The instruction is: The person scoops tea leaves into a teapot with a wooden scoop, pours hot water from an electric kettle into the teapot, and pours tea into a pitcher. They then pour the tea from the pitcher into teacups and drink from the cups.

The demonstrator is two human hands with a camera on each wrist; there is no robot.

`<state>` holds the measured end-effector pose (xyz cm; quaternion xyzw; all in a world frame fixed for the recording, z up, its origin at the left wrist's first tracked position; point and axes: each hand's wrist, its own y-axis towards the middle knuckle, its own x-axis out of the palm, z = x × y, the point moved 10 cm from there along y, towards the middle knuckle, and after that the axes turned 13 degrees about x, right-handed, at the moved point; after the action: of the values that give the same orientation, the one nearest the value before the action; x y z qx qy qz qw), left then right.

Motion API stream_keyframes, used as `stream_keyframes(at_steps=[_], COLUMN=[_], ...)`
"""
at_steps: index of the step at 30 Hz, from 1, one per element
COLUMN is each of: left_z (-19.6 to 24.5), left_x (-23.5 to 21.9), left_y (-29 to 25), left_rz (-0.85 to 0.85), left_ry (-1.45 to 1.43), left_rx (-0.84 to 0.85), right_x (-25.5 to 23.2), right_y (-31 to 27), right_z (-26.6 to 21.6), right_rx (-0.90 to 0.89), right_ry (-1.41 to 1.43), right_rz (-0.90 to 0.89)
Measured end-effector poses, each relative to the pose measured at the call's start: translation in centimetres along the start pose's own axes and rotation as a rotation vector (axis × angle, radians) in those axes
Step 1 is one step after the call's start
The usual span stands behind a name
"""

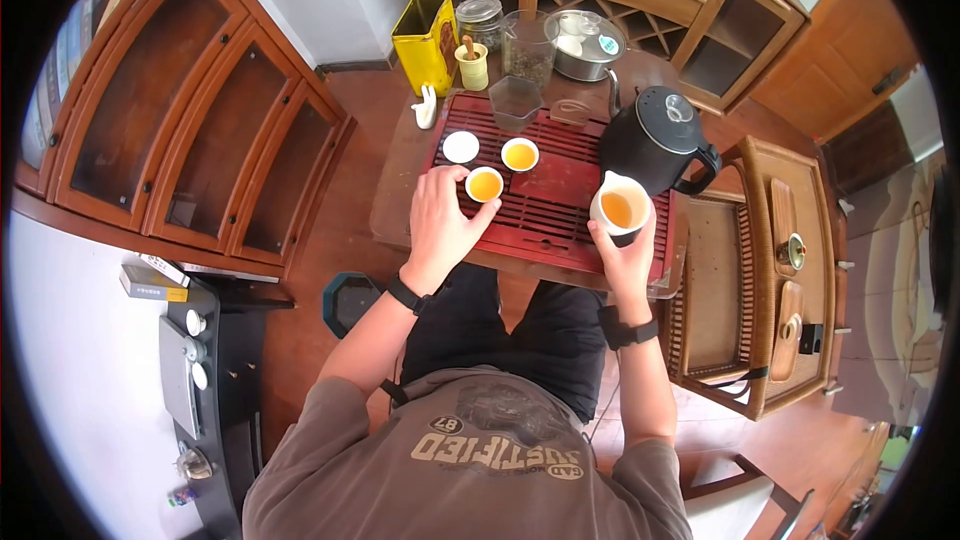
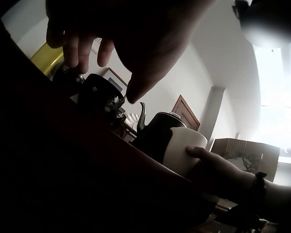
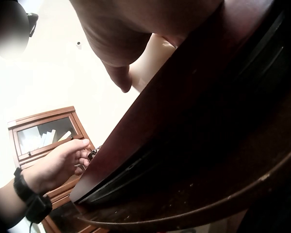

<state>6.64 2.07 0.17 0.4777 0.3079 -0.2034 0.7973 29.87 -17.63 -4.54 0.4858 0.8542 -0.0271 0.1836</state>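
With the thumb and fingers (image 1: 454, 174) of my left hand (image 1: 442, 222) apart around a white cup (image 1: 486, 200) of amber tea (image 1: 484, 185) on the red tray (image 1: 560, 182), I cannot tell whether I pinch it. My right hand (image 1: 628, 262) has its fingers clamped on a white pitcher (image 1: 627, 187) holding more tea, near the black kettle (image 1: 640, 145). A second filled cup (image 1: 520, 169) and a white cup (image 1: 461, 147) sit just beyond.
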Motion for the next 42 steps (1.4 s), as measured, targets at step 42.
stream_keyframes(at_steps=[42], left_z=[6.7], left_x=[1.8], left_y=[2.9], left_rz=[-0.198], left_ry=[-0.466], left_rx=[0.167], right_x=[0.1], right_y=[-0.1], right_z=[0.2], right_rx=[-0.012], right_ry=[-0.025], right_rz=[0.006])
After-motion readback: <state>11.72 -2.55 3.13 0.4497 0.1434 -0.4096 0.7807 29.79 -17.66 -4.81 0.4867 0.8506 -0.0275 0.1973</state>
